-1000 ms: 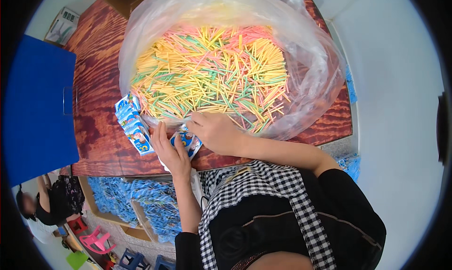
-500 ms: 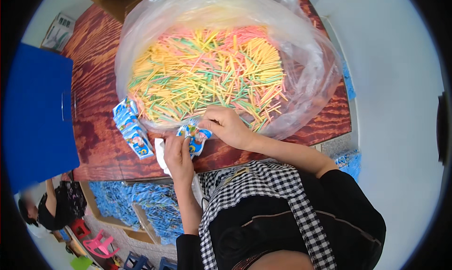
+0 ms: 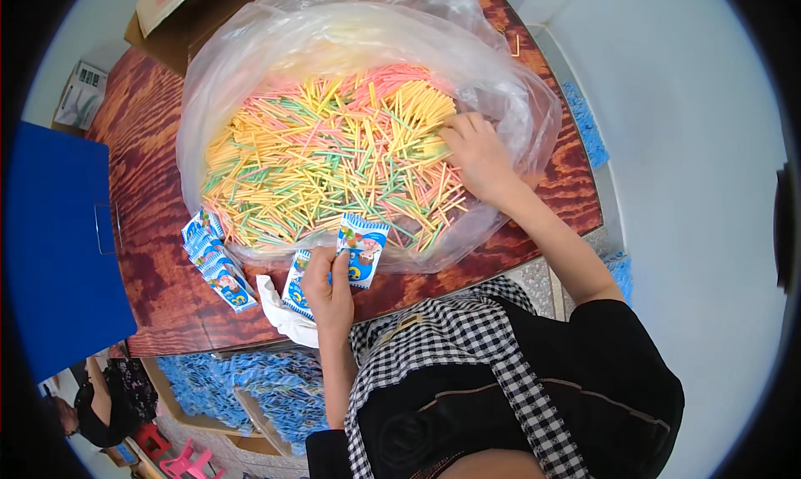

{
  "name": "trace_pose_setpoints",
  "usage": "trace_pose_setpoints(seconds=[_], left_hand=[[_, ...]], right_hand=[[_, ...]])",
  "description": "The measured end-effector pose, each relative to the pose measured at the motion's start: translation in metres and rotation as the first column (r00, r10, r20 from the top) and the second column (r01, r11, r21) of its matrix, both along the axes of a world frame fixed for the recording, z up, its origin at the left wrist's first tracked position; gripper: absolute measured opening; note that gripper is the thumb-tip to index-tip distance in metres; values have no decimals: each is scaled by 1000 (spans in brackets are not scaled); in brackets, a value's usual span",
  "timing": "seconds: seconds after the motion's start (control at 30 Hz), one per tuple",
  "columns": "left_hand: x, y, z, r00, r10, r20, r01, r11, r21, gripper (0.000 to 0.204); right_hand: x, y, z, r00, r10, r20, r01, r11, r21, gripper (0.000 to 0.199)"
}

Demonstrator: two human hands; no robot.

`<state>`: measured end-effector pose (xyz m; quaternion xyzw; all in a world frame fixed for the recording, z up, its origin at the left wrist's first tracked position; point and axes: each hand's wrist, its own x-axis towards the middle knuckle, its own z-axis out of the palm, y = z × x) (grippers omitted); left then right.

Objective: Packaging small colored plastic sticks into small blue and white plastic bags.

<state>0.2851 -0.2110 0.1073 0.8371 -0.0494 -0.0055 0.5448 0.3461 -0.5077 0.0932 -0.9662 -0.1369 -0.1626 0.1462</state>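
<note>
My left hand (image 3: 327,289) pinches a small blue-and-white printed packet (image 3: 363,249) at the front rim of a big clear plastic bag (image 3: 196,112). A second packet (image 3: 296,285) of the same kind shows beside that hand, partly behind its fingers; I cannot tell whether it is held too. Inside the bag lies a loose heap of thin yellow, pink and green sticks (image 3: 325,162). At the heap's right side my right hand (image 3: 482,158) reaches in, its fingers curled against the sticks. Its thumb and fingertips are partly hidden.
Several matching packets (image 3: 219,266) lie in an overlapping row left of the bag. A crumpled white cloth or tissue (image 3: 284,316) is at the table edge. Around stand a brown carton (image 3: 196,24), a blue panel (image 3: 62,245) and boxes of blue packets (image 3: 284,391). Another person (image 3: 100,395) is at lower left.
My right hand has left the packet and moved up and right into the sticks. My left hand keeps the packet, now held upright and flatter. The view has shifted slightly.
</note>
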Motion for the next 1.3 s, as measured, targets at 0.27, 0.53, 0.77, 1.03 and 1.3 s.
trace_pose_setpoints(seconds=[0.27,0.53,0.77,1.03,1.3], left_hand=[[1,6,-6,998,41,37,-41,999,-22,13],[6,14,-8,971,109,-213,-195,877,-440,10],[25,-2,-1,964,57,-262,-232,664,-711,11],[66,-27,-6,986,-34,-166,-115,582,-805,19],[85,-36,-2,959,-244,-145,71,701,-709,18]], right_hand=[[7,5,-1,995,100,13,-100,994,43,19],[11,37,25,646,464,-606,453,406,794,11],[23,54,32,574,492,-655,588,309,748,15],[11,78,14,389,854,-346,764,-90,639,20],[8,98,0,323,885,-334,753,-27,658,12]])
